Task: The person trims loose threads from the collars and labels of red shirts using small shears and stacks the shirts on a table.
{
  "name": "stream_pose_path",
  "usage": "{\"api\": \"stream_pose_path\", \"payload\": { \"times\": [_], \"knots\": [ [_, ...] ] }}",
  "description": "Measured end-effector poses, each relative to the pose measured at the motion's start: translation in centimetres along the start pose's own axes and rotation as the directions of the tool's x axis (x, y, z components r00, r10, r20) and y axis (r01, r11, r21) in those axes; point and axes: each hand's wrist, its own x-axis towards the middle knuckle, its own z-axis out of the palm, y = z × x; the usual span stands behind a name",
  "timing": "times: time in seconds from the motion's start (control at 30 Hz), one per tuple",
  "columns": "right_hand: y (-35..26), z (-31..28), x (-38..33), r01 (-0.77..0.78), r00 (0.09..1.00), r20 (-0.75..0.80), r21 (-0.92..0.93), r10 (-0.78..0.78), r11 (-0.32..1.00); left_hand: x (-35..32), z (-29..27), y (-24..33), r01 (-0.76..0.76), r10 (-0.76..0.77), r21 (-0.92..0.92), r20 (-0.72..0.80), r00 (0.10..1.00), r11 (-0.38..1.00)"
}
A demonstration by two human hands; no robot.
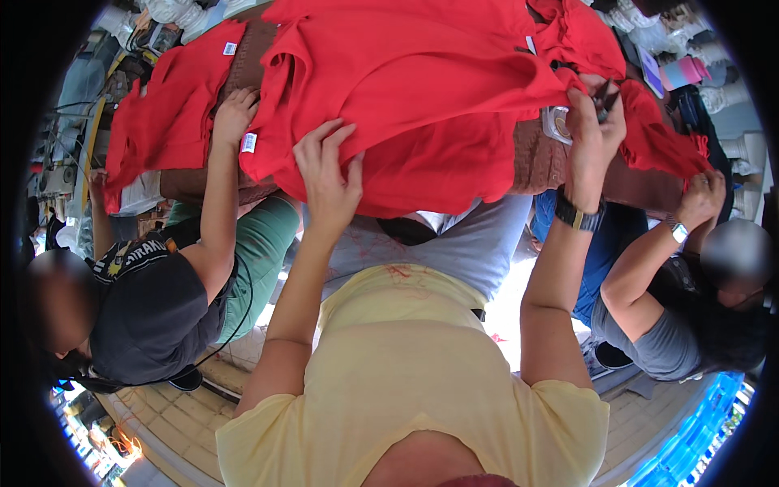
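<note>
A red garment (389, 89) lies across the brown table cover (535, 165) in front of the person, its far part cut off by the top of the view and its near edge hanging in folds that hide layers beneath. The left hand (329, 166) is loosely open at the near left part of the garment, fingers spread and thumb apart, with the fingertips against the cloth. The right hand (596, 134) is curled at the garment's right end, closed around a small dark tool (602, 105); its fingers cover much of the tool, so its kind is hard to make out, and how firmly they also pinch the cloth I cannot tell. A white label (249, 144) shows at the garment's left corner. Just left of the right hand is a clear, round-looking item (557, 125), partly covered. To the left, a co-worker in a black shirt (154, 312) has both hands at another red piece (174, 105); to the right, a co-worker in a grey shirt (657, 329) handles a further red piece (661, 142), partly hidden by the person's right hand
</note>
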Motion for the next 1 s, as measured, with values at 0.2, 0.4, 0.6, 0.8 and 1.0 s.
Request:
{"api": "stream_pose_path", "payload": {
  "times": [0.2, 0.4, 0.6, 0.8, 1.0],
  "knots": [
    [4.4, 1.4, -1.6, 0.187, 0.982, 0.130, -0.568, -0.137, 0.802, -2.3, -3.2, -1.6, 0.132, -0.128, 0.097, -0.053, 0.990, 0.986],
    [4.2, 6.3, -7.2, 0.236, 0.823, 0.565, -0.243, -0.060, 0.941, -1.0, -2.9, -0.3, -0.114, 0.108, 0.099, 0.059, 0.992, 0.989],
    [6.8, 8.5, -8.1, 0.252, 0.773, 0.628, -0.434, 0.089, 0.865, 1.6, 1.8, -0.7, -0.076, 0.020, 0.198, 0.270, 0.963, 0.977],
    [1.1, 2.8, -7.7, -0.064, 0.722, 0.647, -0.292, 0.246, 0.954, 4.2, -3.4, 0.4, 0.184, 0.004, -0.312, 0.518, 0.855, 0.932],
    [6.7, 3.3, -8.2, -0.082, 0.786, 0.553, -0.349, 0.276, 0.933, 3.9, -1.4, 2.1, -0.319, 0.229, 0.292, 0.303, 0.925, 0.902]
  ]
}}
